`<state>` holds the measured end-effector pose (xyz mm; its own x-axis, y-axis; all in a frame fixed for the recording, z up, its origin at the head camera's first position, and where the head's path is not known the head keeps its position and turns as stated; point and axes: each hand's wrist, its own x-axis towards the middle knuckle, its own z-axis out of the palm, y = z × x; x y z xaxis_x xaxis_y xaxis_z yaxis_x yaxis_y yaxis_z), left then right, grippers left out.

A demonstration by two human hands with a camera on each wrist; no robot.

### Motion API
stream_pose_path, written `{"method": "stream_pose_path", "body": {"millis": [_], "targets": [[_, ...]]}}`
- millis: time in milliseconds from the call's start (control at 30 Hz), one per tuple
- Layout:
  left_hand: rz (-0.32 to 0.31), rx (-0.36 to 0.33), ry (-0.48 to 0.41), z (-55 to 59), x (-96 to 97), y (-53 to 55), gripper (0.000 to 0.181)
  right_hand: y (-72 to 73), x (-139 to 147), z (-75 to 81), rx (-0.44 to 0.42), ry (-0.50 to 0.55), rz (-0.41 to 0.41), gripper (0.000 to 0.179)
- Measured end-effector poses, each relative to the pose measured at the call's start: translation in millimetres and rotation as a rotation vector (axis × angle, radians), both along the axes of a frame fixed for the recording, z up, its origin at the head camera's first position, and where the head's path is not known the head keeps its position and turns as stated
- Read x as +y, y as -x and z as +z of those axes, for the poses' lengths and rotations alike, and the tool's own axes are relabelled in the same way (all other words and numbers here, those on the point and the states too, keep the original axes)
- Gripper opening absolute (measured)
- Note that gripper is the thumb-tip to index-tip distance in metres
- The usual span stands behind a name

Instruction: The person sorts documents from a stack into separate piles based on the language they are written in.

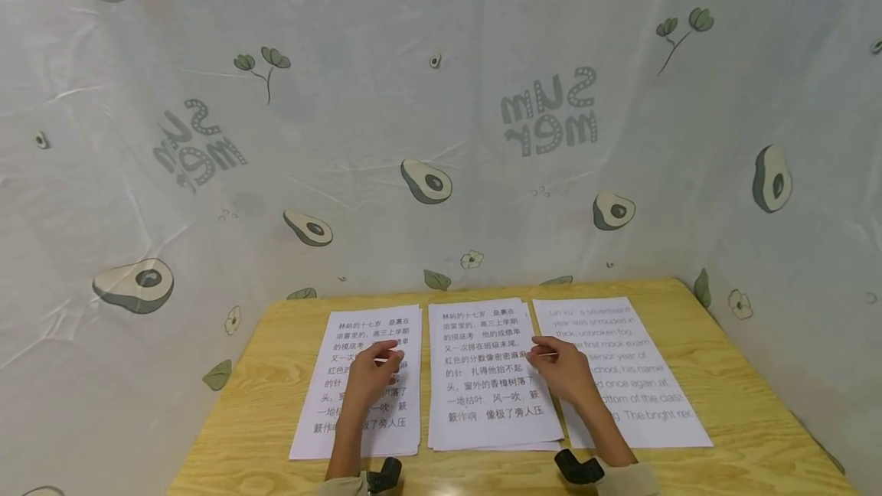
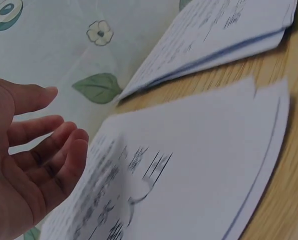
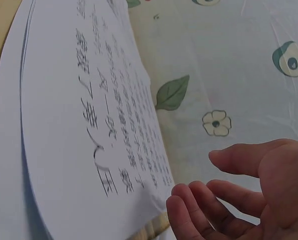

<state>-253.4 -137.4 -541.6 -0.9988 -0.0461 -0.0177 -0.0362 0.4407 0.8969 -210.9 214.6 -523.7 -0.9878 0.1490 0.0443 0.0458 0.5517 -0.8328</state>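
Observation:
My left hand (image 1: 373, 375) hovers over the left stack of printed paper (image 1: 313, 435), fingers loosely bent, thumb apart from them. In the left wrist view that hand (image 2: 44, 160) has nothing between thumb and fingertips. My right hand (image 1: 563, 370) is above the gap between the middle stack (image 1: 482, 381) and the right sheet (image 1: 641, 373). Its fingers are relaxed and hold nothing in the right wrist view, where the hand (image 3: 238, 195) is apart from the paper (image 3: 64, 125). Chinese text covers the left and middle stacks; the right sheet bears English text, partly hidden by my right hand and forearm.
The papers lie side by side on a yellow wood-grain table (image 1: 255, 396). Behind and at both sides hangs a pale curtain (image 1: 358, 136) printed with avocados and leaves. The lower sheets of the middle stack stick out slightly at its edges. A black wrist mount (image 1: 577, 468) sits by the right sleeve.

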Motion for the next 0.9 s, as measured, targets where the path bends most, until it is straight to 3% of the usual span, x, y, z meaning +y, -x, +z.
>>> {"method": "stream_pose_path", "body": {"millis": [400,600,900], "targets": [[-0.067,-0.006,-0.082,-9.3,40.0,0.4,0.04,-1.5,17,-2.6,-0.039,-0.036,0.014,0.045],[-0.09,-0.02,-0.036,-13.9,48.4,-5.4,0.042,-6.8,21,-4.0,-0.065,-0.054,0.047,0.046],[-0.08,0.014,0.049,-9.4,50.3,-5.2,0.04,-0.7,21,-3.7,-0.073,-0.096,0.075,0.046]]}}
